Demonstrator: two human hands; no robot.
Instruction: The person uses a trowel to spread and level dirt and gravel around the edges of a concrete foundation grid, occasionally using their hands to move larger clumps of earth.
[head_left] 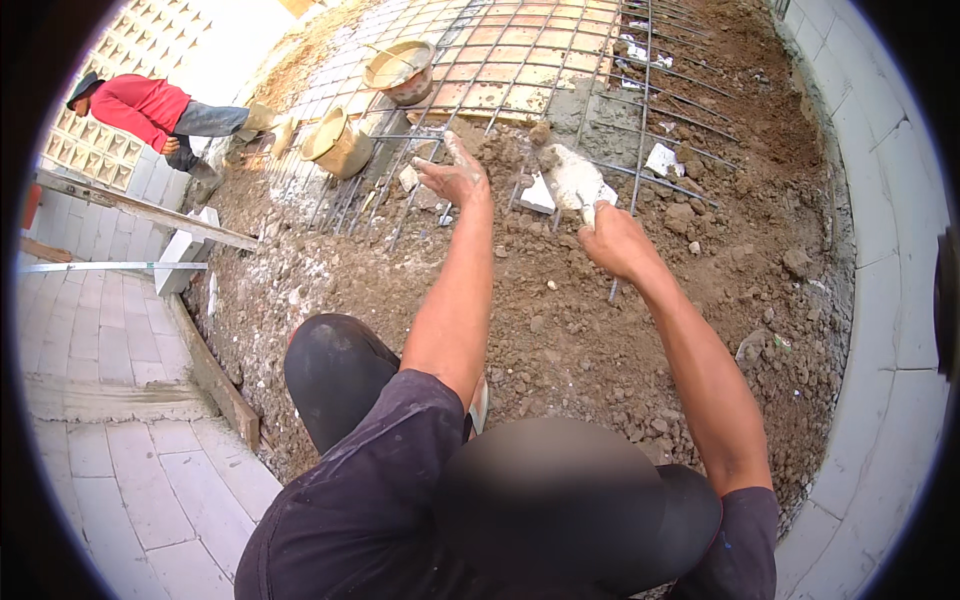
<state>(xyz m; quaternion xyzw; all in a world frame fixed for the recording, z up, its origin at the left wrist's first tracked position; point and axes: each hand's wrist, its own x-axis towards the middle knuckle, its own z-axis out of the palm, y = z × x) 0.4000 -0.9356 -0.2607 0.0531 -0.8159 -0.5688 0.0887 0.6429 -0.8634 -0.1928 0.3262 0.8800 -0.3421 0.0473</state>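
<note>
a: what is gripped by the right hand point(620, 243)?

b: a trowel point(574, 180) is held there, with the fingers closed around its handle. the blade is coated with pale grey stuff and is pointed away from the body, at the near edge of a rebar grid point(500, 62).

a: and the left hand point(456, 180)?

b: it is held wide open, fingers spread, well to the left of the trowel. nothing is seen to be grasped by it. whether a rod beneath it is touched cannot be told.

a: what is found near the blade?

b: a white fragment point(536, 195) is seen just beside it, on its left. a patch of wet grey mortar point(612, 128) is spread under the rods beyond, and loose brown soil point(560, 350) is strewn in front.

a: is anything placed farther off?

b: two buckets are set by the grid's left side, a nearer one point(346, 158) and a farther one point(412, 90). at the upper left, a co-worker in a red top point(140, 103) is seen. the right side is bounded by a pale block wall point(885, 200).
</note>
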